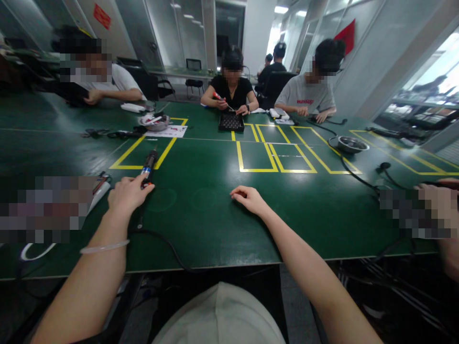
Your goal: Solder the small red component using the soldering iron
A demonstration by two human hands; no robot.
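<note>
Left hand point(129, 193): grip is holding the electric screwdriver point(147, 169) inward from the table's point(208, 224) near edge, tip pointing toward the far edge. Right hand point(251, 199) is curling narrow, apparently empty. From afar, I am favouring steady handling, black cable point(171, 246) untugged.

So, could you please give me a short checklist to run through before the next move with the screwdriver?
1. Left hand on the screwdriver: ok, fingers and thumb are about its near end.
2. Tip turned away from both hands: ok, it points toward the far side of the table.
3. Right hand free: ok as far as it shows; its fingers curl and no object is visible in them.
4. Black cord apart from the right hand: ok, it runs between the forearms.
5. Screwdriver wholly inside the yellow frame: not ok, it overlaps the near edge.
6. Screwdriver switched off: cannot tell.
</note>
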